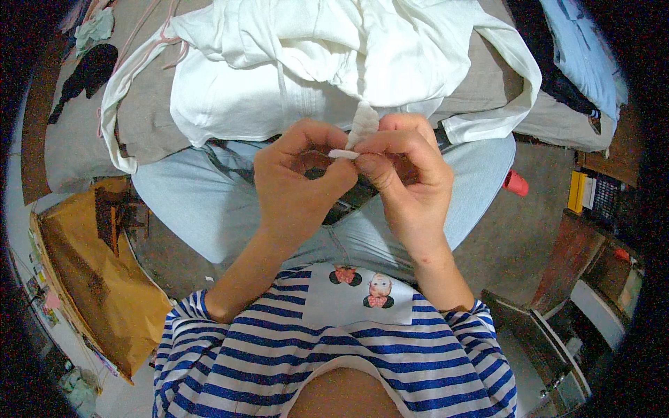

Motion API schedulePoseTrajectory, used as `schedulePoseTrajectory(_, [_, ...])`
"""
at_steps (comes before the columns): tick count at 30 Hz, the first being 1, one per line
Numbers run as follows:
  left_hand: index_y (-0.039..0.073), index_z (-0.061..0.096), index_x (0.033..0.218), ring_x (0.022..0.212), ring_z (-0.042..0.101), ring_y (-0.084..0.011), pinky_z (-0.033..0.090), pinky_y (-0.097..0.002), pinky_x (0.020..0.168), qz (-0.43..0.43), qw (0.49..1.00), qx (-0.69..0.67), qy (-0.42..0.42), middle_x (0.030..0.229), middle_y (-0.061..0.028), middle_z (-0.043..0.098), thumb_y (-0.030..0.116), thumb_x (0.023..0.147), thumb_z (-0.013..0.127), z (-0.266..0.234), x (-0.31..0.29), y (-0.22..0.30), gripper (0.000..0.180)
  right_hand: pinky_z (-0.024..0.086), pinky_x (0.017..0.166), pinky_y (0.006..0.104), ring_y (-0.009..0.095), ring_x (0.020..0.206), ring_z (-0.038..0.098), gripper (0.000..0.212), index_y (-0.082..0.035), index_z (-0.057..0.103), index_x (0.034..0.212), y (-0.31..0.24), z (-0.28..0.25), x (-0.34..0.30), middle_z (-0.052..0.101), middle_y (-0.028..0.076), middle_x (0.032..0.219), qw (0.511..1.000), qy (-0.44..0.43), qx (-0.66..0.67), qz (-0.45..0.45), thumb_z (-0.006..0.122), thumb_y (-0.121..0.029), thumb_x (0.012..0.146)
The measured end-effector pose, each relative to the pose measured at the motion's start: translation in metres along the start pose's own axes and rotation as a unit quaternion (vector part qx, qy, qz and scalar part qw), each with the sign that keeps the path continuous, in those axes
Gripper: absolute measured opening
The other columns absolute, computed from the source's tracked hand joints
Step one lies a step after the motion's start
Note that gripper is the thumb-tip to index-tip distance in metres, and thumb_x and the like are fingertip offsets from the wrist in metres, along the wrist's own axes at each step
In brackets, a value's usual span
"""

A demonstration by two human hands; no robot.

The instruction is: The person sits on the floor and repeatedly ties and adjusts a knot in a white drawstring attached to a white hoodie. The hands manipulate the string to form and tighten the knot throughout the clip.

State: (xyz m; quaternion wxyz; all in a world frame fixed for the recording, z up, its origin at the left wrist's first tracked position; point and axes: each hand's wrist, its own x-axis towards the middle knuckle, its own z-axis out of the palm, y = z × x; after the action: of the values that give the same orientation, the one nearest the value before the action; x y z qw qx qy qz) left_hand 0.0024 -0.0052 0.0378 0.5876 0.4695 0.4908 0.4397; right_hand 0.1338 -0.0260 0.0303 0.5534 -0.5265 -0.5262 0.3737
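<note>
A white garment (237, 104) lies bunched on the grey bedding in front of me, long narrow parts trailing off both sides. From its middle a white braid (363, 124) runs toward me. At the braid's lower end, a small flat white strip (343, 154) is pinched between my two hands. My left hand (296, 177) closes thumb and forefinger on the strip's left end. My right hand (414, 171) grips the braid's tip and the strip's other end. Fingers hide the exact joint between strip and braid.
My knees in light blue jeans (188, 202) are under the hands. A brown paper-like sheet (104, 279) stands at left, a red cup (516, 183) on the floor at right. Dark clothing (90, 73) lies on the far left bedding, blue cloth (582, 56) on the far right.
</note>
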Motion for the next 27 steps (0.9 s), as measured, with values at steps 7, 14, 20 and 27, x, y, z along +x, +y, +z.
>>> schedulePoseTrajectory(7, [0.000, 0.058, 0.082, 0.069, 0.056, -0.0064, 0.046, -0.0182, 0.062, -0.024, 1.000, -0.011, -0.007, 0.077, -0.0016, 0.060, -0.001, 0.071, 0.061, 0.000, -0.002, 0.004, 0.012, 0.040, 0.066, 0.0230, 0.016, 0.077, 0.048, 0.013, -0.003, 0.055, 0.077, -0.005, -0.008, 0.005, 0.046, 0.008, 0.090, 0.998, -0.050, -0.028, 0.013, 0.064, -0.003, 0.069])
schedulePoseTrajectory(14, [-0.002, 0.058, 0.084, 0.070, 0.057, -0.0076, 0.046, -0.0188, 0.065, -0.027, 0.998, -0.057, -0.008, 0.079, -0.0036, 0.061, -0.002, 0.073, 0.061, 0.001, -0.003, 0.004, 0.011, 0.037, 0.058, 0.0164, 0.006, 0.068, 0.045, 0.009, -0.002, 0.052, 0.073, 0.000, -0.019, 0.007, 0.050, 0.005, 0.092, 0.993, -0.099, 0.041, 0.044, 0.061, 0.000, 0.072])
schedulePoseTrajectory(20, [-0.001, 0.058, 0.083, 0.070, 0.057, -0.0080, 0.046, -0.0194, 0.065, -0.022, 1.000, -0.017, -0.007, 0.078, -0.0040, 0.061, -0.003, 0.072, 0.061, 0.002, -0.003, 0.004, 0.012, 0.035, 0.053, 0.0159, 0.002, 0.063, 0.041, 0.012, -0.001, 0.051, 0.070, -0.005, -0.020, 0.009, 0.053, 0.003, 0.090, 0.982, -0.107, 0.115, 0.104, 0.062, -0.001, 0.072])
schedulePoseTrajectory(27, [-0.001, 0.057, 0.081, 0.070, 0.057, -0.0074, 0.047, -0.0197, 0.065, 0.049, 0.999, -0.014, -0.013, 0.080, -0.0050, 0.061, -0.003, 0.071, 0.061, 0.004, -0.003, -0.002, 0.011, 0.034, 0.050, 0.0151, 0.001, 0.058, 0.043, 0.017, -0.003, 0.049, 0.064, -0.003, -0.017, 0.014, 0.054, -0.001, 0.074, 0.969, -0.096, 0.163, 0.159, 0.063, -0.001, 0.073])
